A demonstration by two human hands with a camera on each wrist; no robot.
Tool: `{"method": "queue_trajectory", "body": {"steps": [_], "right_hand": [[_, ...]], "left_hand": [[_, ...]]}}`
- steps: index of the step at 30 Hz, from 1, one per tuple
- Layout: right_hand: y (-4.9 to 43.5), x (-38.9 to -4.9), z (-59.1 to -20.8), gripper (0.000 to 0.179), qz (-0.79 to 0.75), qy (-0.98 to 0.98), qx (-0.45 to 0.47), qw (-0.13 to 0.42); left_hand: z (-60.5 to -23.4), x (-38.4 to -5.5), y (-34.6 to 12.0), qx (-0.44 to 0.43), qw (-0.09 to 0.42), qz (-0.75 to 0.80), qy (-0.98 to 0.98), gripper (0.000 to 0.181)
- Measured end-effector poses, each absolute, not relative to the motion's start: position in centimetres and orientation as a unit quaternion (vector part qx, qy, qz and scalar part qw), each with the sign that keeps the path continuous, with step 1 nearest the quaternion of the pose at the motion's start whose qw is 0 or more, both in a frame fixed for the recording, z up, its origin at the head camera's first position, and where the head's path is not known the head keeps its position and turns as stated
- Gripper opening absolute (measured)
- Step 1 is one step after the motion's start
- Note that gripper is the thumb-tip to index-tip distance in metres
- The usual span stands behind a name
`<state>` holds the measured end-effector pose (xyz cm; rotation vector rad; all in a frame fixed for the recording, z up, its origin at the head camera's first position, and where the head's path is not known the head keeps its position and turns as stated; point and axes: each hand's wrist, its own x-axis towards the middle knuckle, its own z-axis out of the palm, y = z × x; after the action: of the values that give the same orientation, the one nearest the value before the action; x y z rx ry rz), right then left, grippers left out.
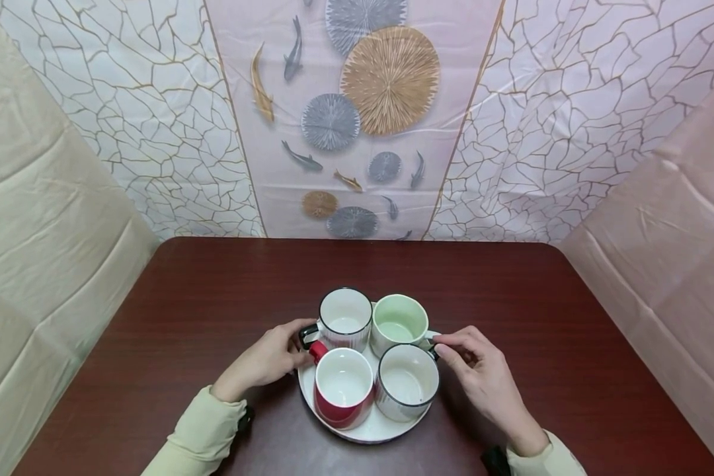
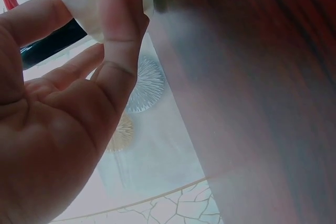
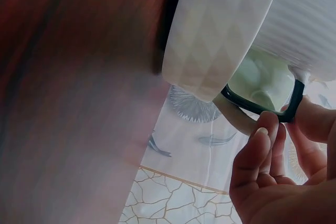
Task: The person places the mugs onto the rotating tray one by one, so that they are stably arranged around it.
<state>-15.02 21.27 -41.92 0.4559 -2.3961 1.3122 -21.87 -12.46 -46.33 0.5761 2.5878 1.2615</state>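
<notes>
Several mugs stand close together on a round white tray (image 1: 381, 433). At the back left is a black-rimmed white mug (image 1: 345, 311); in front of it is a red mug (image 1: 342, 410). A pale green mug (image 1: 400, 317) sits at the back right, and another black-rimmed mug (image 1: 407, 390) at the front right. My left hand (image 1: 270, 354) holds the back-left mug's black handle (image 2: 52, 45) between thumb and forefinger, its lower fingers beside the tray's wall. My right hand (image 1: 478, 367) pinches the front-right mug's black handle (image 3: 257, 108), its forefinger beside the green mug's handle.
The tray rests near the front of a dark red-brown table (image 1: 226, 284). Behind the table hangs a patterned cloth (image 1: 357, 165) with fish and round motifs. Plain beige cloth (image 1: 53, 264) lines both sides.
</notes>
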Motion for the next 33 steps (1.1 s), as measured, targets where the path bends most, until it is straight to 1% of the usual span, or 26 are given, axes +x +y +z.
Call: {"method": "queue_trajectory", "body": {"steps": [6, 16, 33], "right_hand": [[21.2, -15.3, -42.0, 0.016, 0.459, -0.853, 0.159, 0.190], [22.8, -17.0, -45.0, 0.016, 0.453, -0.858, 0.152, 0.187], [22.5, -16.7, -44.8, 0.013, 0.456, -0.858, 0.149, 0.186]], "left_hand": [[-46.3, -21.9, -12.4, 0.194, 0.102, 0.424, 0.879, 0.056], [-46.3, -22.0, -12.4, 0.194, 0.100, 0.417, 0.882, 0.056], [-46.3, -21.9, -12.4, 0.195, 0.096, 0.417, 0.882, 0.053]]}}
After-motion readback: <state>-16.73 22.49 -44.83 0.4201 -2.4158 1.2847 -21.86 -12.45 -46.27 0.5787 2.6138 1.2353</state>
